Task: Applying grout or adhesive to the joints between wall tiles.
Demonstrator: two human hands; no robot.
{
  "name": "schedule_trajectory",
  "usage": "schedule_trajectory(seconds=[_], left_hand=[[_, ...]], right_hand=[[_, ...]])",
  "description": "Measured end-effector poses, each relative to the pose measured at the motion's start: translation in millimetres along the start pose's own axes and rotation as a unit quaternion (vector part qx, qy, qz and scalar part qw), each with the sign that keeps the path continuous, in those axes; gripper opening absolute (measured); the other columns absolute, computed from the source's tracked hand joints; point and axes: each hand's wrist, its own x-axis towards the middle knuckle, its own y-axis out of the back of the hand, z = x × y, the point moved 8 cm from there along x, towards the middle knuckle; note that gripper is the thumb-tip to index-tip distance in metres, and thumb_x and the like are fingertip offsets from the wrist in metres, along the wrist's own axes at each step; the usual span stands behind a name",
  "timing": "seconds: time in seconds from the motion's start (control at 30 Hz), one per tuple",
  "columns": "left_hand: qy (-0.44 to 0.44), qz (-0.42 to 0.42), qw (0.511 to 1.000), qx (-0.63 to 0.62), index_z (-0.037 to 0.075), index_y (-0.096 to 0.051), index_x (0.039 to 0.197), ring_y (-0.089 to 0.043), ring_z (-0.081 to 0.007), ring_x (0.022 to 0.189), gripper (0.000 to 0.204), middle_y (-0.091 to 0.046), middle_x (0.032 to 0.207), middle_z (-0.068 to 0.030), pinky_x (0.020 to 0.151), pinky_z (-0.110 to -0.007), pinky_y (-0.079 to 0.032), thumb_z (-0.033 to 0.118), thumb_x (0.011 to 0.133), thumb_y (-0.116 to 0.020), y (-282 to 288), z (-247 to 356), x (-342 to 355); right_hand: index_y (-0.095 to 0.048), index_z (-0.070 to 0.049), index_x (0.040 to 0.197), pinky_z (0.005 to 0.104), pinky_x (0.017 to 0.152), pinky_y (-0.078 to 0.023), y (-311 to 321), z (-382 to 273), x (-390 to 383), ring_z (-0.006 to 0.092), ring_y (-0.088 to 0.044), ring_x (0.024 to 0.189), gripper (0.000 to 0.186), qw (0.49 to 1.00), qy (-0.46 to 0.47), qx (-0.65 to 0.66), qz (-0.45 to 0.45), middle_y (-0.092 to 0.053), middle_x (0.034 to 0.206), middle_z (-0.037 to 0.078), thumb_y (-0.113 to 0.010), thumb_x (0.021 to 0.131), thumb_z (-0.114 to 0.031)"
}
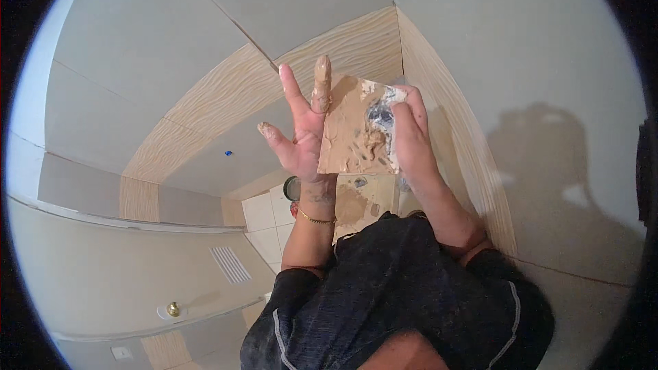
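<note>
In the head view, the right hand (pixel 417 147) has its grip closed on the plate (pixel 337 166) at the right edge, thumb over the upper face and the other fingers mostly hidden beyond that edge. The plate is up in front of the chest, its smeared face toward the camera. Brown paste (pixel 372 142) coats most of it, smooth toward the left edge and lumpy from the middle to the lower edge; a dark, shiny patch (pixel 381 116) shows by the thumb, with whitish crust along the right edge and near the upper right corner. The left hand (pixel 308 138) is at the plate's left edge, palm up, its grip open: the thumb and two visible fingers are spread, with paste on them, thickest on the finger nearest the plate. The plate covers the rest of that hand, so whether it supports the plate cannot be told. A bracelet (pixel 317 219) circles the left wrist. Below the plate's lower edge is a pale surface (pixel 385 195) with brown smears; left of it, a dark green round container (pixel 293 188) stands by the white floor tiles (pixel 260 213).
</note>
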Motion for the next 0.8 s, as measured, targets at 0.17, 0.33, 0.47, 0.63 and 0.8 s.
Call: schedule_trajectory(seconds=[0.17, 0.33, 0.47, 0.63, 0.8], left_hand=[[0.014, 0.074, 0.978, 0.193, 0.023, 0.007, 0.153, -0.015, -0.0367, 0.144, 0.093, -0.011, 0.157, -0.0215, 0.116, -0.05, -0.015, 0.078, 0.085, -0.025, 0.9, -2.7, -16.3], [-0.021, 0.072, 0.938, 0.339, 0.024, 0.011, 0.152, -0.016, -0.0372, 0.144, 0.103, -0.01, 0.157, -0.0222, 0.116, -0.049, -0.016, 0.082, 0.08, -0.034, 3.5, 4.7, -26.4], [-0.043, 0.072, 0.898, 0.432, 0.024, 0.013, 0.152, -0.01, -0.0364, 0.146, 0.112, -0.004, 0.158, -0.0208, 0.117, -0.05, -0.013, 0.085, 0.075, -0.041, 3.8, 9.6, -36.8], [-0.044, 0.064, 0.887, 0.455, 0.025, 0.012, 0.152, -0.007, -0.0357, 0.146, 0.116, 0.003, 0.158, -0.0196, 0.117, -0.051, -0.012, 0.086, 0.071, -0.044, 6.5, 12.3, -47.4], [-0.059, 0.065, 0.88, 0.466, 0.027, 0.011, 0.152, -0.005, -0.036, 0.146, 0.114, 0.004, 0.158, -0.0193, 0.116, -0.052, -0.013, 0.085, 0.072, -0.047, 16.1, 10.6, -60.6]], right_hand=[[-0.047, 0.0, 0.116, 0.029, 0.087, -0.041, 2.5, 2.1, -6.3, 0.0142, -0.049, 0.093, 0.027, 0.997, -0.024, 0.072, -0.014, -0.052, 0.101, 0.009, -0.036, 0.096, -0.014], [-0.05, -0.001, 0.112, 0.0271, 0.081, -0.043, 1.4, 7.9, -7.5, 0.0118, -0.052, 0.086, 0.024, 0.995, -0.048, 0.09, -0.004, -0.055, 0.094, 0.006, -0.038, 0.095, -0.014], [-0.054, -0.003, 0.106, 0.0256, 0.075, -0.045, 0.6, 9.7, -7.7, 0.0095, -0.055, 0.078, 0.021, 0.992, -0.062, 0.111, 0.008, -0.059, 0.088, 0.003, -0.042, 0.093, -0.014], [-0.053, -0.002, 0.11, 0.0268, 0.079, -0.044, -2.1, 6.3, -15.2, 0.0103, -0.054, 0.084, 0.024, 0.986, -0.098, 0.135, -0.003, -0.057, 0.093, 0.004, -0.04, 0.094, -0.016], [-0.052, -0.001, 0.113, 0.0272, 0.081, -0.044, -3.6, 4.6, -9.5, 0.0103, -0.053, 0.086, 0.027, 0.987, -0.092, 0.13, -0.023, -0.056, 0.096, 0.005, -0.038, 0.096, -0.017]])
